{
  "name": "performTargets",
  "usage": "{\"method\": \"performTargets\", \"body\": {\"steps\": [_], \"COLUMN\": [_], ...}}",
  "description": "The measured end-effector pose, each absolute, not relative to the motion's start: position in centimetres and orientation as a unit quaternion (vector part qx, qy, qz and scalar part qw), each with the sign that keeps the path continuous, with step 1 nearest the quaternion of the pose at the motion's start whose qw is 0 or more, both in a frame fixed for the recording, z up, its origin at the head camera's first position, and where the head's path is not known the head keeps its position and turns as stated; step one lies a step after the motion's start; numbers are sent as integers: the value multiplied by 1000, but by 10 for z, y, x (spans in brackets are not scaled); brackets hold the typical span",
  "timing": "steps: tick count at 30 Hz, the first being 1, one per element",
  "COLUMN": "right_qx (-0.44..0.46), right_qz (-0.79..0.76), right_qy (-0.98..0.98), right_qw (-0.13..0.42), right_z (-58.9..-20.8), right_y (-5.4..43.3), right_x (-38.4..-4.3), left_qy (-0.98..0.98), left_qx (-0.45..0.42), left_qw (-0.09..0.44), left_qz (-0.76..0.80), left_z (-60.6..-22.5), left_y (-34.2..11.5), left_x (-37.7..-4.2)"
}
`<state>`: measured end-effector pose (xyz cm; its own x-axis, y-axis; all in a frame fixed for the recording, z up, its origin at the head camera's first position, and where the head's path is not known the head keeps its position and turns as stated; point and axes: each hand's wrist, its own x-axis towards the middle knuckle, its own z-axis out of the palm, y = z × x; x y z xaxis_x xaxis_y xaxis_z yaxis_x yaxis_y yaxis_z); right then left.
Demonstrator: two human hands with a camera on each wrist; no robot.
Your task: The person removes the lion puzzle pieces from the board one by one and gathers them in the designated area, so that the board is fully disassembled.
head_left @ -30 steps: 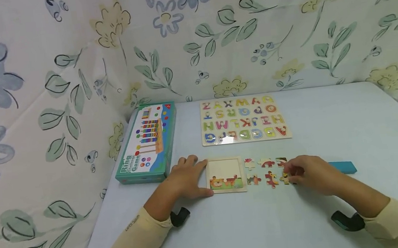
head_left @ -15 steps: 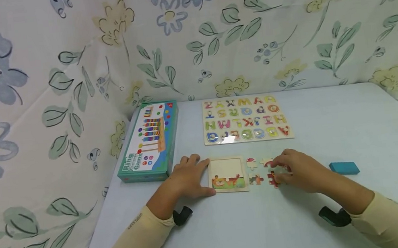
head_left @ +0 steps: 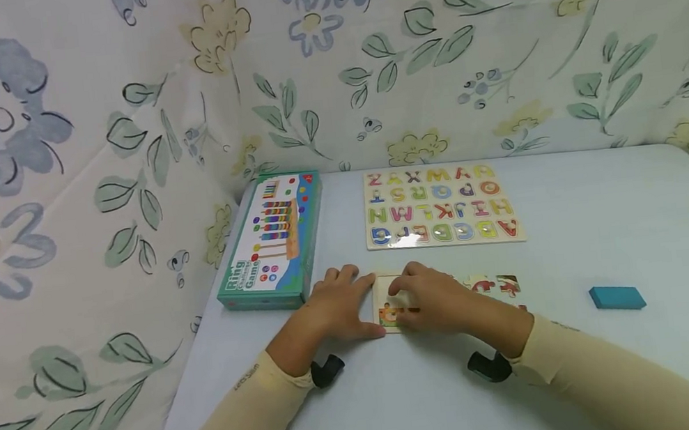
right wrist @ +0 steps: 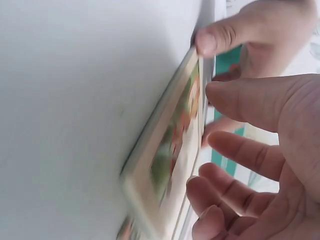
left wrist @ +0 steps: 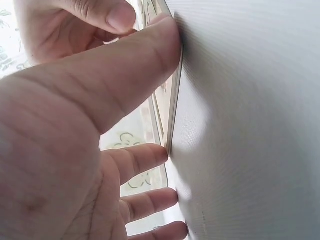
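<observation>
A small wooden puzzle tray [head_left: 382, 284] lies flat on the table, with picture pieces [head_left: 389, 315] of an orange animal and green grass along its bottom. My left hand [head_left: 340, 306] rests at the tray's left side, thumb at the near corner and index finger at the far corner, the others spread. Over the tray is my right hand [head_left: 438, 297], hiding much of it. In the right wrist view its thumb and index finger [right wrist: 235, 147] are apart, with nothing visible between them. Loose jigsaw pieces [head_left: 508, 285] lie to the right, some hidden by the right hand and wrist.
Behind the tray lies a wooden alphabet board [head_left: 441, 206]. A green Ring Challenge Game box [head_left: 272, 243] stands close to the left hand. A blue block [head_left: 617, 298] sits at the right, and a floral cloth [head_left: 404, 61] hangs behind the table.
My right hand has moved left from the loose pieces to above the tray. The left hand stays at the tray's left edge. The head view has shifted slightly.
</observation>
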<state>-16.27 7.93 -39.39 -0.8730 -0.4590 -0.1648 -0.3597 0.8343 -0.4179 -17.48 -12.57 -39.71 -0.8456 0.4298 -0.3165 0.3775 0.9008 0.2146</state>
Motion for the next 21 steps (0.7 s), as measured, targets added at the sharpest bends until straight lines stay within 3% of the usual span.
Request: {"method": "performTargets", "body": {"steps": [10, 21], "right_qx": [-218, -222], "right_qz": [-206, -195], "right_qy": [941, 945], "right_qw": [155, 142], "right_z": [-396, -399], "right_y": [59, 59], "right_x": [-163, -163], "left_qy": [959, 960], "left_qx": [214, 207], "left_qw": [178, 177], "left_qz": [61, 58], "left_z": [-397, -398], "left_y": [-125, -124], "left_x": [-176, -176]}}
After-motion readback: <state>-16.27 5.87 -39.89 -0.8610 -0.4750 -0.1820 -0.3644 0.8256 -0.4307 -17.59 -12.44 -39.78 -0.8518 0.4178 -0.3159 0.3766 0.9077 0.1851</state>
